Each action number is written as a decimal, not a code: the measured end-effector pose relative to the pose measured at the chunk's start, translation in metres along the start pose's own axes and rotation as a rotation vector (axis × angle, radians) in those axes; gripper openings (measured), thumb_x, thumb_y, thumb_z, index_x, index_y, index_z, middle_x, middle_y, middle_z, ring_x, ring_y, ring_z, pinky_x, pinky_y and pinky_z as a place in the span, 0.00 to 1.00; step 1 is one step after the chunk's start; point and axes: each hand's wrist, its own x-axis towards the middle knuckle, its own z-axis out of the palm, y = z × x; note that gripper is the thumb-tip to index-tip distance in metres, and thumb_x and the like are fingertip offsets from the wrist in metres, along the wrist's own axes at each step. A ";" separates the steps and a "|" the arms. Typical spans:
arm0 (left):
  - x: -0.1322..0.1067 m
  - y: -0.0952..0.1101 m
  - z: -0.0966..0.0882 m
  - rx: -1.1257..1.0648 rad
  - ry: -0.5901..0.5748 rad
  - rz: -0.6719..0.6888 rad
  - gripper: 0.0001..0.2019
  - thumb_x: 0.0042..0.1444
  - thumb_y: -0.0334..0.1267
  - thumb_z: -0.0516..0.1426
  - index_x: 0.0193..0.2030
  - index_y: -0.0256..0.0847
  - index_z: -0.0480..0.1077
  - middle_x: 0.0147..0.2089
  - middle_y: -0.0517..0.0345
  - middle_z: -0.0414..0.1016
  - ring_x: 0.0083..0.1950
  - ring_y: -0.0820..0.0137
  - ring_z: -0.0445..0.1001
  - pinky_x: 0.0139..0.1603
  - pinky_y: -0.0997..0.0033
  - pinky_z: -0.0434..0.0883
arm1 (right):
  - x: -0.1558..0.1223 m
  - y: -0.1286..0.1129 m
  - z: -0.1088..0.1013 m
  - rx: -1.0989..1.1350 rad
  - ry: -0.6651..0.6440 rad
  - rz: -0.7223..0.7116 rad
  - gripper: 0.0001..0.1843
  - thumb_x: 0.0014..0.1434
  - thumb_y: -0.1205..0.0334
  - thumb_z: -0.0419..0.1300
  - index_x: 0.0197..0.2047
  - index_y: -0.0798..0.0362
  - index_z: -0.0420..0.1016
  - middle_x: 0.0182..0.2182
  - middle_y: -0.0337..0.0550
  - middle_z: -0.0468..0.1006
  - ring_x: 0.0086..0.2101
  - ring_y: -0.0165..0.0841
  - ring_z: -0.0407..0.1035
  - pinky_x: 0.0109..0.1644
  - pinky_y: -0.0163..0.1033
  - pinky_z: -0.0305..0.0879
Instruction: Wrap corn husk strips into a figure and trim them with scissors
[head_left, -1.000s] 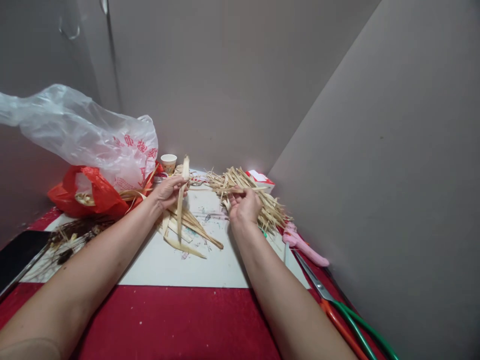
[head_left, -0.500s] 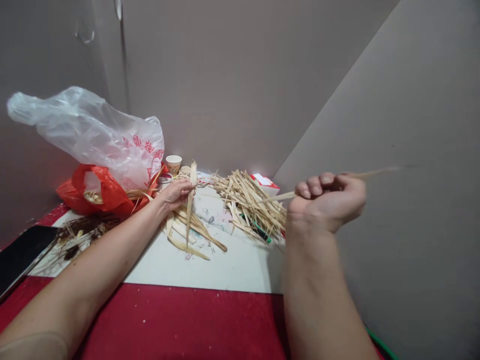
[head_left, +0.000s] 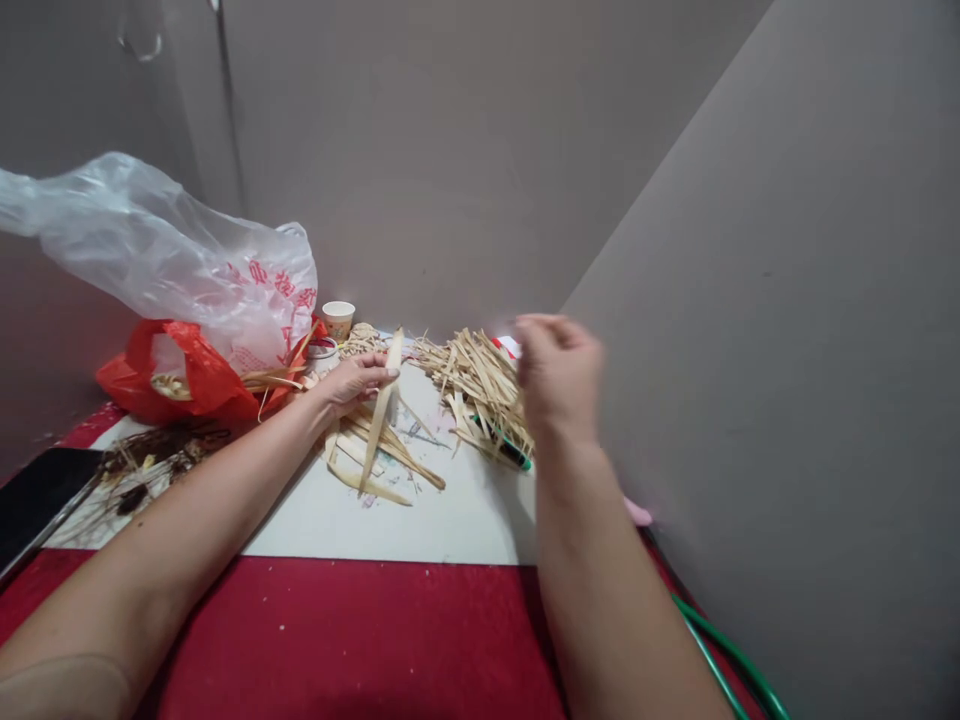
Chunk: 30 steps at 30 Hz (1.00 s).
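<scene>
My left hand [head_left: 354, 384] is closed, its thumb and fingers pinching a long, flat, pale dried leaf strip [head_left: 380, 420] that stands nearly upright. Below it, more leaf strips [head_left: 409, 458] lie loose on the white board [head_left: 465, 520]. My right hand [head_left: 561, 375] is raised in front of the right side of a heap of narrow dried strips [head_left: 476, 375]. Motion smears its curled fingers, and no strip shows in them. A tool with a green and black handle [head_left: 514, 455] lies at the heap's near edge.
A clear plastic bag [head_left: 187, 240] and a red bag [head_left: 202, 370] stand at the left, near a paper cup [head_left: 338, 318]. Dark dried roots [head_left: 150, 465] and a black flat object [head_left: 41, 500] lie closer. Grey walls [head_left: 787, 380] border the red table [head_left: 337, 640]; a green hose [head_left: 739, 665] runs at right.
My right hand has swung left and inward from beside the wall; the strip that stuck out of its fist no longer shows. My left hand keeps its strip. The view has shifted slightly right.
</scene>
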 end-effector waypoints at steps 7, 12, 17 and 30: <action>-0.004 -0.003 0.012 0.088 -0.113 0.010 0.16 0.32 0.34 0.70 0.26 0.35 0.69 0.23 0.65 0.67 0.24 0.81 0.64 0.24 0.81 0.58 | -0.038 0.058 0.059 0.043 -0.489 0.466 0.17 0.41 0.51 0.67 0.20 0.52 0.65 0.12 0.29 0.56 0.14 0.21 0.47 0.17 0.31 0.40; -0.001 -0.004 0.008 0.059 -0.151 -0.068 0.12 0.36 0.32 0.68 0.28 0.35 0.72 0.23 0.62 0.70 0.25 0.78 0.67 0.27 0.78 0.64 | -0.038 0.061 0.054 0.097 -0.485 0.483 0.15 0.38 0.54 0.67 0.20 0.53 0.66 0.12 0.27 0.54 0.14 0.20 0.45 0.16 0.30 0.38; 0.000 -0.002 0.006 0.085 -0.125 -0.079 0.11 0.36 0.33 0.68 0.28 0.34 0.73 0.24 0.59 0.72 0.26 0.78 0.68 0.28 0.77 0.65 | -0.038 0.061 0.053 0.123 -0.501 0.504 0.16 0.37 0.55 0.69 0.21 0.52 0.66 0.12 0.27 0.54 0.14 0.20 0.44 0.16 0.29 0.37; -0.002 0.000 0.015 0.069 -0.079 0.009 0.11 0.35 0.31 0.68 0.24 0.34 0.71 0.22 0.61 0.70 0.24 0.78 0.68 0.26 0.79 0.64 | -0.035 0.063 0.055 -0.069 -0.480 0.264 0.13 0.41 0.58 0.61 0.18 0.53 0.61 0.14 0.30 0.57 0.19 0.22 0.48 0.22 0.31 0.45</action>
